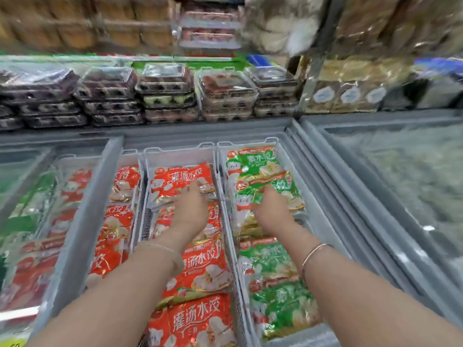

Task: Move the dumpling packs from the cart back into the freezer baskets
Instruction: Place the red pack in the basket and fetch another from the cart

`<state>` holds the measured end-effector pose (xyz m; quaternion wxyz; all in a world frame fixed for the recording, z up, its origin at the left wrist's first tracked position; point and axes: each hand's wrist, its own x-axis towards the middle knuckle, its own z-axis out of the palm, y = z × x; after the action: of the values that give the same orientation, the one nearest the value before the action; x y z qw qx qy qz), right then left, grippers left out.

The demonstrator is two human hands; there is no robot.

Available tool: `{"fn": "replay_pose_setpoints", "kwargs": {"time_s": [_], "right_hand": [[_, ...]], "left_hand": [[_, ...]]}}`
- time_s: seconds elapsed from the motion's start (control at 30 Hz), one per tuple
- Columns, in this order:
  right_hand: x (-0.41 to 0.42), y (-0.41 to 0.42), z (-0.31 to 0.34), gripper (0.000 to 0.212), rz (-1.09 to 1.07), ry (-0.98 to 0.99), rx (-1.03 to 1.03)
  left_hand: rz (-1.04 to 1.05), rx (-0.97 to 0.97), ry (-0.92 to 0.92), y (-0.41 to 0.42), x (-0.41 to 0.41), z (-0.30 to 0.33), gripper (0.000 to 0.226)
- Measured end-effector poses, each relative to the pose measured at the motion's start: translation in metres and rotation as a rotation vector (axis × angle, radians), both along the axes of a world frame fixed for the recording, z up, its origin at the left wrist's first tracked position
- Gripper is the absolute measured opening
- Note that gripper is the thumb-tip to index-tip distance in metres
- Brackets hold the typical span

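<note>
Both hands are down in the open freezer, so the step in hand looks like the placing itself: settling packs into their baskets, not fetching from the cart, which is out of view. The left hand (190,209) rests on a red dumpling pack (181,184) at the far end of the middle basket (179,152), fingers reaching toward 12 o'clock and lying fairly flat; whether the thumb grips an edge I cannot tell. The right hand (271,210) lies on a tilted green dumpling pack (269,189) in the right basket (248,144), at 3 o'clock of the red one; its fingers are hidden beneath the palm, so its grip is unclear too. Next, I judge, each pack needs pressing flat and letting go before another trip. The packs are glossy, crinkled pouches with printed dumplings, lying overlapped in rows, red in the middle, green at right.
</note>
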<state>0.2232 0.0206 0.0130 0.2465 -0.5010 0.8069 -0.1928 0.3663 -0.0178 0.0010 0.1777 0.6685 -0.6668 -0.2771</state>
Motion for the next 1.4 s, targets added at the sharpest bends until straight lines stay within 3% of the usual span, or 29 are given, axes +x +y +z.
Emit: {"fn": "replay_pose_setpoints", "kwargs": {"time_s": [0.3, 0.6, 0.8, 0.97, 1.2, 1.4], "right_hand": [[-0.156, 0.124, 0.117, 0.034, -0.384, 0.014, -0.259], [-0.344, 0.311, 0.139, 0.037, -0.763, 0.063, -0.307], [-0.449, 0.425, 0.112, 0.035, -0.923, -0.007, -0.217], [-0.498, 0.473, 0.075, 0.034, -1.003, -0.029, -0.137], [-0.521, 0.499, 0.002, 0.03, -1.095, -0.1, -0.034], [-0.523, 0.513, -0.079, 0.02, -1.348, -0.178, 0.149]], "left_hand": [[-0.416, -0.173, 0.216, 0.08, -0.181, 0.107, 0.038], [-0.75, -0.12, 0.367, 0.233, -0.396, 0.131, 0.036], [-0.92, -0.044, 0.365, 0.343, -0.524, 0.105, 0.033], [-0.988, 0.043, 0.293, 0.399, -0.586, 0.074, 0.03], [-1.017, 0.119, 0.107, 0.402, -0.62, 0.007, 0.032], [-1.04, 0.164, -0.086, 0.388, -0.639, -0.061, 0.029]]}}
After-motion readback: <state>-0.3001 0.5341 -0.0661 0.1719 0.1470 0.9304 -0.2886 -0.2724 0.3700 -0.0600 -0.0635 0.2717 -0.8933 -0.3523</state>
